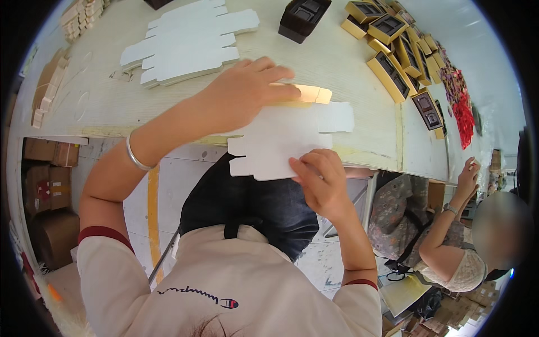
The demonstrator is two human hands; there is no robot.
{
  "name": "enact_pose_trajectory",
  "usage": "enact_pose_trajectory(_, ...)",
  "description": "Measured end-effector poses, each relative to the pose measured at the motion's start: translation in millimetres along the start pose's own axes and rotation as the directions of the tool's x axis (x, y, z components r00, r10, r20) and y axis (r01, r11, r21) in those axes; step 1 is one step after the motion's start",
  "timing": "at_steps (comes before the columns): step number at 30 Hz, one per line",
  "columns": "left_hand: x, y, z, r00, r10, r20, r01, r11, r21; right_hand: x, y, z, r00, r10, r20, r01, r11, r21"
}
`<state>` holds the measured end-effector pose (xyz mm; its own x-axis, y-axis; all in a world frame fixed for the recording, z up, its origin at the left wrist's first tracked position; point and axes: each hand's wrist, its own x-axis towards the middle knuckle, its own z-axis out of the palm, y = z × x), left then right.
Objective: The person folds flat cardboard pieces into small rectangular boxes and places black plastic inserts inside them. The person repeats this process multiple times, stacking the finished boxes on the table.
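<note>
A flat die-cut cardboard box blank (281, 140), white on the side facing up, lies at the table's near edge and partly overhangs my lap. Along its far side a flap (314, 94) is folded up, showing gold. My left hand (244, 90) reaches across from the left, its fingers and thumb closed on that gold flap. With thumb and bent fingers, my right hand (321, 182) grips the blank's near edge. Beyond my left hand rests a stack of similar white blanks (188, 42).
Gold boxes with dark inserts (387, 73) crowd the table's far right, beside red shredded filler (463, 121). A dark brown tray (303, 19) stands at the back. Folded card pieces (50, 90) lie at the left. Another person (443, 241) sits to my right.
</note>
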<state>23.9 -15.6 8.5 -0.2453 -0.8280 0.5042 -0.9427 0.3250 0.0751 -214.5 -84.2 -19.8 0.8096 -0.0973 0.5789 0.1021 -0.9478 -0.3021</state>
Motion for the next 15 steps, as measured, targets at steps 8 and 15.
enact_pose_trajectory(8,-24.4,50.1,-10.9,0.920,-0.298,0.255,0.382,0.825,-0.416,43.2,9.5,-10.0,0.870,0.454,0.191,-0.488,0.849,0.203)
enact_pose_trajectory(15,-28.8,54.3,1.1,0.968,-0.228,-0.104,0.226,0.974,-0.030,21.2,12.6,-7.2,0.992,0.109,0.065,-0.089,0.964,-0.250)
